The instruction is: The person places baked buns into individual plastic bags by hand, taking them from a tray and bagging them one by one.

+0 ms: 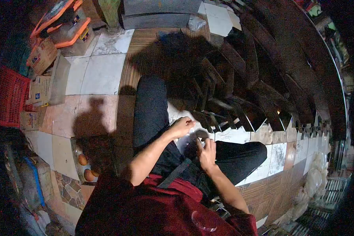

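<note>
Both hands are held over the lap, between the dark trouser legs. My left hand (182, 128) has its fingers curled together at the upper edge of a thin, pale, see-through item (183, 144) that looks like a plastic bag. To the right, my right hand (207, 152) is closed, with thumb and forefinger near a small dark, rounded thing (202, 135). What exactly its fingertips grip is too small to tell. A dark strap (174, 173) lies across the lap just below the hands.
A red crate (11, 96) and cardboard boxes (40, 89) stand at the left. Brown eggs (82, 159) lie in a tray at lower left. Dark slatted shelving (259, 90) fills the upper right. Clear plastic bags (316, 173) lie at the right.
</note>
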Available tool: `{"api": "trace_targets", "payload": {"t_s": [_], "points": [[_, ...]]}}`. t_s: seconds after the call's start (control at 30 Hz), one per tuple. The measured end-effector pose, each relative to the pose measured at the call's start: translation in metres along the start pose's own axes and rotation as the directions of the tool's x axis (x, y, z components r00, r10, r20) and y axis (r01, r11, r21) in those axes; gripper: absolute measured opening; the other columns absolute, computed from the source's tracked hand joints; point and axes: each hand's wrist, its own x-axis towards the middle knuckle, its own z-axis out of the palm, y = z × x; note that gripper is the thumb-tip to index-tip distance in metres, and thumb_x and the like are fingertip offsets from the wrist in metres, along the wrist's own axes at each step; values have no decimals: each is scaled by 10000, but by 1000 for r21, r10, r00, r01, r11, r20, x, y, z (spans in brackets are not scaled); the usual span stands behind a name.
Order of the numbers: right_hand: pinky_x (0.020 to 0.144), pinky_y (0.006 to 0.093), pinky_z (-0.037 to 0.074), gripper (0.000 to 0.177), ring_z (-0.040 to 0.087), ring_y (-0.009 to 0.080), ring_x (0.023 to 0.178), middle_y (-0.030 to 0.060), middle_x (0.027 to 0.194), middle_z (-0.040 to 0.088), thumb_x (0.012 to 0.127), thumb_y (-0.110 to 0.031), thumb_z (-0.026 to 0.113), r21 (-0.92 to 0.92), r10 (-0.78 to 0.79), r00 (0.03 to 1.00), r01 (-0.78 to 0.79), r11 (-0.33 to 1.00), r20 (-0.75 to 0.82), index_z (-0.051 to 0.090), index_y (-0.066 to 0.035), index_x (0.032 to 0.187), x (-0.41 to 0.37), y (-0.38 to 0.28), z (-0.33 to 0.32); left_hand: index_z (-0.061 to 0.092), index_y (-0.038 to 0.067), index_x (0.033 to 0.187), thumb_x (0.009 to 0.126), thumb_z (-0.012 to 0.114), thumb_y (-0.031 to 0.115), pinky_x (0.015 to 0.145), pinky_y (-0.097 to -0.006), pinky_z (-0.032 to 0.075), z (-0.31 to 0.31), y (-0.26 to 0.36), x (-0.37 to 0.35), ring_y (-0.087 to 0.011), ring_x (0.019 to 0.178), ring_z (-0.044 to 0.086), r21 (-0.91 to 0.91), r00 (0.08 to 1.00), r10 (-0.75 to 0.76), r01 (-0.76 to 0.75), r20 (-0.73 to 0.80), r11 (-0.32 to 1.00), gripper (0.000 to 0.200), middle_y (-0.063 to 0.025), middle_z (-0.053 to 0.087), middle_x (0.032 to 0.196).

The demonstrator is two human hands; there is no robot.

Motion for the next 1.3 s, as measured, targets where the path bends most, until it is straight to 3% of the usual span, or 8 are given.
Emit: {"api": "trace_targets", "payload": {"t_s": [0.13, 0.27, 0.5, 0.7, 0.9, 1.07, 1.23, 1.3], "points": [[823, 451, 397, 248, 438, 377, 1030, 216, 1062, 470, 744, -50, 463, 266, 254, 782, -467, 843, 569, 483, -22, 990, 1, -5, 4, 529, -41, 1004, 848, 519, 303, 739, -307, 436, -3, 13, -10, -198, 844, 561, 22, 995, 49, -48, -89, 999, 378, -153, 599, 932], [896, 407, 383, 148, 415, 369, 1082, 230, 1168, 438, 738, -66, 471, -164, -42, 997, 30, 986, -69, 491, -38, 881, 4, -13, -3, 534, -34, 1002, 846, 522, 297, 743, -307, 435, -3, 18, -11, -194, 856, 558, 53, 991, 63, -57, -115, 997, 366, -155, 598, 935], [671, 396, 455, 158, 565, 326, 774, 144, 752, 563, 756, -54, 483, 386, -160, 828, -73, 920, 537, 514, -57, 911, -7, -15, 0, 542, -29, 905, 838, 532, 309, 691, -292, 441, -5, 32, -14, -175, 752, 561, 18, 981, 107, -106, -161, 994, 345, -116, 597, 830], [575, 230, 371, 281, 435, 90, 643, -12, 718, 505, 872, -295, 510, 869, 667, 661, -493, 43, 342, 552, -20, 913, 26, 32, -41, 481, -25, 1153, 884, 172, 554, 932, -343, 344, 4, 30, -23, -247, 1072, 487, 358, 824, -275, 95, 495, 929, 710, -193, 538, 1113], [729, 266, 431, 127, 548, 185, 796, 130, 900, 577, 885, -58, 435, 493, 525, 589, -233, 839, -615, 514, 25, 940, 58, 16, -75, 255, 0, 1307, 713, 245, 768, 996, -514, 214, -12, 42, -13, -317, 1228, 298, -345, 979, -195, 164, -58, 924, 971, -187, 342, 1309], [946, 448, 319, 217, 345, 394, 1167, 227, 1247, 394, 755, -17, 440, 602, 295, 955, -257, 756, 37, 473, 30, 964, 62, -39, -41, 269, 62, 1306, 767, 372, 631, 970, -373, 306, -14, 40, -36, -204, 1164, 361, -814, 875, 392, 4, 283, 580, 791, -82, 360, 1278], [808, 340, 402, 190, 525, 277, 969, 191, 1005, 530, 718, -53, 646, 708, 311, 944, -293, 642, 109, 538, 28, 852, 52, -40, -65, 425, 57, 1180, 815, 494, 17, 828, -267, 417, -18, 40, -36, -138, 938, 518, -583, 982, 148, -52, 119, 811, 374, -56, 533, 1054], [677, 308, 442, 209, 559, 230, 702, 146, 767, 578, 756, -115, 644, 383, 300, 747, -65, 921, -593, 547, 23, 880, 78, -18, -85, 490, 38, 1090, 823, 504, 20, 779, -253, 434, -15, 35, -27, -111, 892, 522, -678, 976, 211, -113, 63, 726, 269, -47, 538, 1019]]}}
